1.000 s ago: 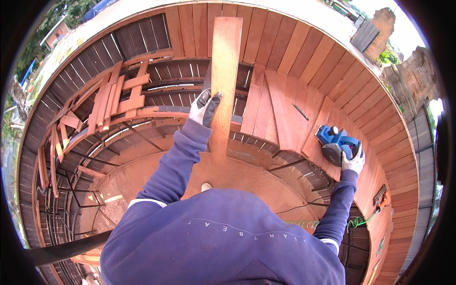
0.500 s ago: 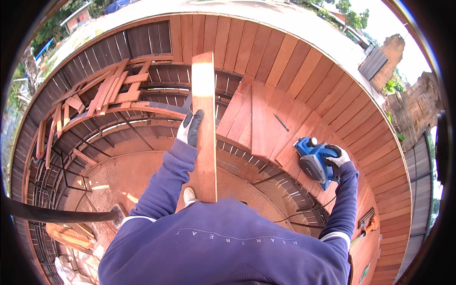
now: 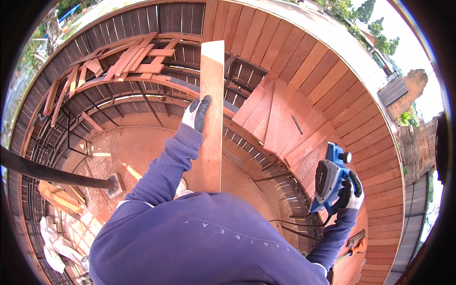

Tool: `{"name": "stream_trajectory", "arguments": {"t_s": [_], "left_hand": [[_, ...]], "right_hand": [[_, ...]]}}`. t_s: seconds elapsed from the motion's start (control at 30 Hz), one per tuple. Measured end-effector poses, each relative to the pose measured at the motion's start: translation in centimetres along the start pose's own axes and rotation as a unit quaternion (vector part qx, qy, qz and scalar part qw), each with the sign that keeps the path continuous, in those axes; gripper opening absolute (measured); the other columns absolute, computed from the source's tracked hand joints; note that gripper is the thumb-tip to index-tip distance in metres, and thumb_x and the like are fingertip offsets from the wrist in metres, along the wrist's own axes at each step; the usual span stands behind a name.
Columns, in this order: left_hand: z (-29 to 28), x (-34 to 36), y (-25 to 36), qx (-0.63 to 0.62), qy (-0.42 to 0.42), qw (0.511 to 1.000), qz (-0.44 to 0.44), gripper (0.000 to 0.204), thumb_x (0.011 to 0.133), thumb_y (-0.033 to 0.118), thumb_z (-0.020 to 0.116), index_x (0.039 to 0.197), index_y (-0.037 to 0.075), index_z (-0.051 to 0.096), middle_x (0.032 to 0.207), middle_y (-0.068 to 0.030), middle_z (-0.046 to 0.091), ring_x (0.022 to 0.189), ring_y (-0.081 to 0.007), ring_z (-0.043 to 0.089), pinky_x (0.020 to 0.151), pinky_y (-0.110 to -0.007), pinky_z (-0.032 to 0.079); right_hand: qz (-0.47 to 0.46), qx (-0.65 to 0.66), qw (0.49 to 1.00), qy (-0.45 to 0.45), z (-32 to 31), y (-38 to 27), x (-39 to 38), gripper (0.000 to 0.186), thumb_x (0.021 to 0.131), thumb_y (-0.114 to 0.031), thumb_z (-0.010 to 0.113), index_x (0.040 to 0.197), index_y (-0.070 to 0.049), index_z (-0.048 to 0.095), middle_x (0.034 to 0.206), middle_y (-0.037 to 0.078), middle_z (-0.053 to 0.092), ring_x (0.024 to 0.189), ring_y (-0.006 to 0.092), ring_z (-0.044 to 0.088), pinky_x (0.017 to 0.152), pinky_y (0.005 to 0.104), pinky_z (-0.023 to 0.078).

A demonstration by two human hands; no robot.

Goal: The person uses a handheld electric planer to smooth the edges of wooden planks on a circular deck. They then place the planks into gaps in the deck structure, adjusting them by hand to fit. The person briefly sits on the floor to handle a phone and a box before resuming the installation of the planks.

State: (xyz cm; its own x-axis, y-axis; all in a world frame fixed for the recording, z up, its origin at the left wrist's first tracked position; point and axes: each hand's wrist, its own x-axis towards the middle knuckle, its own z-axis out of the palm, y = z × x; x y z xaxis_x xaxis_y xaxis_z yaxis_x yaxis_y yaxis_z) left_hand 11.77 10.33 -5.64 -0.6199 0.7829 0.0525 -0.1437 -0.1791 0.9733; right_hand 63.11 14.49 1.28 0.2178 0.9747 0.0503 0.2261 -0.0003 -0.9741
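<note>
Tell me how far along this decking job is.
Done: the outer ring of deck boards and a patch of laid boards are down. In hand: the left hand holds a long plank, the right hand a blue electric planer. Left: the bare metal frame shows open gaps, and loose offcuts lie unplaced.

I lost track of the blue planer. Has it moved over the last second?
Yes. The right hand has lifted the blue planer off the red deck boards where it rested, towards the person's right side.
</note>
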Motion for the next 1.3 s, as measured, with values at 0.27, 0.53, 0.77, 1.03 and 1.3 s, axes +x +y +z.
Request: {"name": "stream_trajectory", "arguments": {"t_s": [0.27,0.53,0.77,1.03,1.3], "left_hand": [[1.8,0.7,3.5,-0.116,-0.092,0.989,-0.025,0.036,0.098,0.032,0.057,0.112,-0.001,0.063,0.097,-0.0063,0.067,0.086,-0.0121,0.062,0.08,-0.025,0.05],[0.4,4.4,3.9,-0.017,-0.128,0.99,0.053,0.043,0.099,0.035,0.056,0.116,-0.003,0.061,0.102,-0.0065,0.065,0.094,-0.0128,0.058,0.087,-0.027,0.046],[-1.2,7.7,2.9,0.012,-0.122,0.989,0.084,0.051,0.096,0.044,0.059,0.113,-0.004,0.061,0.098,-0.0075,0.066,0.089,-0.0135,0.058,0.08,-0.027,0.047],[-0.8,8.2,3.5,-0.057,-0.171,0.983,0.03,0.039,0.093,0.037,0.066,0.107,0.0,0.064,0.096,-0.0038,0.066,0.086,-0.0093,0.057,0.077,-0.026,0.047],[0.6,6.6,6.5,-0.061,-0.185,0.98,0.044,0.035,0.093,0.033,0.066,0.106,0.001,0.063,0.093,-0.0013,0.064,0.082,-0.0077,0.054,0.075,-0.024,0.045]], "right_hand": [[-0.129,0.264,0.955,0.037,4.4,-1.5,-8.1,0.049,0.095,-0.028,0.06,0.136,-0.005,0.047,0.093,0.012,0.063,0.061,0.0139,0.056,0.053,0.0236,0.049],[-0.09,0.441,0.893,-0.031,14.2,-1.9,-13.2,0.047,0.096,-0.021,0.058,0.139,-0.009,0.045,0.095,0.018,0.065,0.063,0.0214,0.063,0.052,0.0288,0.054],[-0.045,0.457,0.885,-0.078,18.5,-1.5,-16.0,0.043,0.093,-0.01,0.06,0.135,-0.009,0.051,0.096,0.016,0.065,0.065,0.0186,0.062,0.053,0.0307,0.052],[0.004,0.468,0.871,-0.148,21.6,-0.3,-16.6,0.04,0.096,-0.013,0.055,0.136,-0.009,0.049,0.085,0.01,0.058,0.059,0.0129,0.055,0.049,0.0249,0.051],[0.008,0.495,0.853,-0.168,23.8,-0.9,-16.2,0.042,0.092,-0.013,0.062,0.133,-0.008,0.053,0.09,0.014,0.062,0.061,0.0166,0.059,0.05,0.0272,0.051]]}}
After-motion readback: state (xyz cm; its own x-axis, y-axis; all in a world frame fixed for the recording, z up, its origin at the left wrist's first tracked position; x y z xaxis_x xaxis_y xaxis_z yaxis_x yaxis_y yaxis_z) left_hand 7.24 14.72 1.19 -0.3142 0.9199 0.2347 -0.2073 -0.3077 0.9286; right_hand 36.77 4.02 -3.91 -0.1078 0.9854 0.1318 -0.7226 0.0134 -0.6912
